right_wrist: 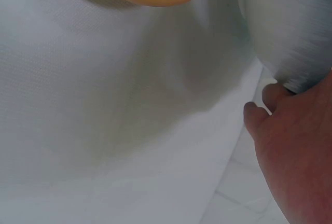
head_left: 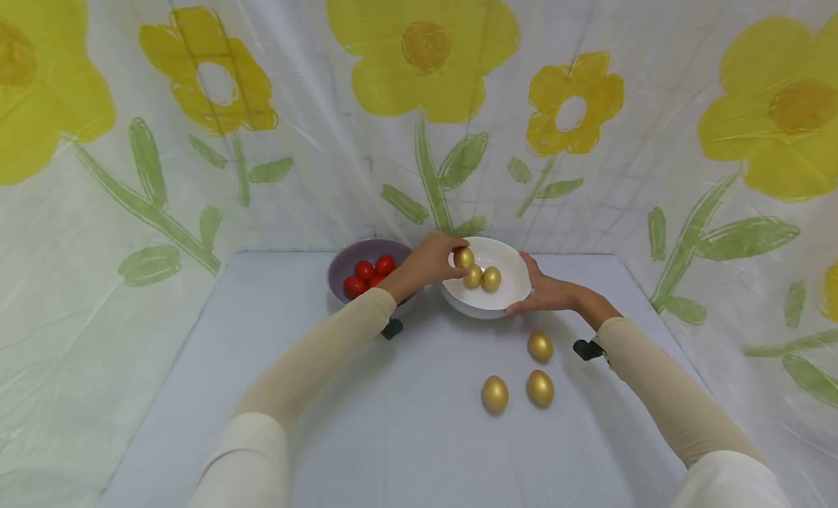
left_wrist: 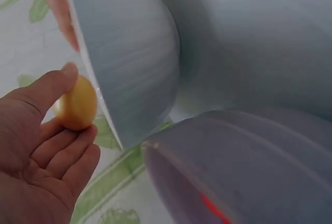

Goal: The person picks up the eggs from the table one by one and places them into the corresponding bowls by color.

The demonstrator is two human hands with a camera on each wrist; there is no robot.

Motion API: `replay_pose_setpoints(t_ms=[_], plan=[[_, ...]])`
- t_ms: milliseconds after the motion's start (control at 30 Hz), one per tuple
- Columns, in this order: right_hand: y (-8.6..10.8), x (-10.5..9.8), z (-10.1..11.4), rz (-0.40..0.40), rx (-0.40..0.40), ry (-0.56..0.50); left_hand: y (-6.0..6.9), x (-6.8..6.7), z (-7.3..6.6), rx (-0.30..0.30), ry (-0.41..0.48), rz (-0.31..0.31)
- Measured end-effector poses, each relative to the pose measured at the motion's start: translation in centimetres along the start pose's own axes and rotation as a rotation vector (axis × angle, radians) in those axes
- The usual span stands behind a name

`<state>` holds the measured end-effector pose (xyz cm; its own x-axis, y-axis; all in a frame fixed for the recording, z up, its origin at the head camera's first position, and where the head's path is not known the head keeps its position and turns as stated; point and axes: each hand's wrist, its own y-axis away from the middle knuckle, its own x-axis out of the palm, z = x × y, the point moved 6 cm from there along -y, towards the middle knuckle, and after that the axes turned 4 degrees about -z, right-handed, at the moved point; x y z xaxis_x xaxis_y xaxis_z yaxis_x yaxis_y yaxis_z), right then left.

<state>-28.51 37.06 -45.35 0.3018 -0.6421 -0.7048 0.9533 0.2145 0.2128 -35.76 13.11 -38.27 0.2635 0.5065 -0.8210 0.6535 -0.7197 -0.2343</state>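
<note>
My left hand [head_left: 427,262] pinches a golden egg [head_left: 463,258] between thumb and fingers at the left rim of a white bowl [head_left: 509,259]. In the left wrist view the thumb lies on top of that egg [left_wrist: 79,105] and the fingertips are under it, just beside the bowl's rim. Two more golden eggs [head_left: 491,279] lie inside the bowl. My right hand [head_left: 548,291] grips the bowl's right side, thumb at the near edge. The right wrist view has part of this hand [right_wrist: 298,146] against the bowl's outer wall [right_wrist: 290,22].
Left of the white bowl stands a purple bowl [head_left: 336,274] with several red eggs [head_left: 364,270], partly hidden by my left forearm. Three golden eggs [head_left: 540,388] lie on the pale table [head_left: 393,435] nearer me. A flowered curtain [head_left: 314,180] hangs behind the table.
</note>
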Motion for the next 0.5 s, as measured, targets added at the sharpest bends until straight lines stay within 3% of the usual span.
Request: replay_pose_setpoints(t_ms=[500], plan=[[0.2,0.0,-0.1,0.005,0.009,0.008,-1.2,3.2,-0.2,-0.051,-0.432,0.165]])
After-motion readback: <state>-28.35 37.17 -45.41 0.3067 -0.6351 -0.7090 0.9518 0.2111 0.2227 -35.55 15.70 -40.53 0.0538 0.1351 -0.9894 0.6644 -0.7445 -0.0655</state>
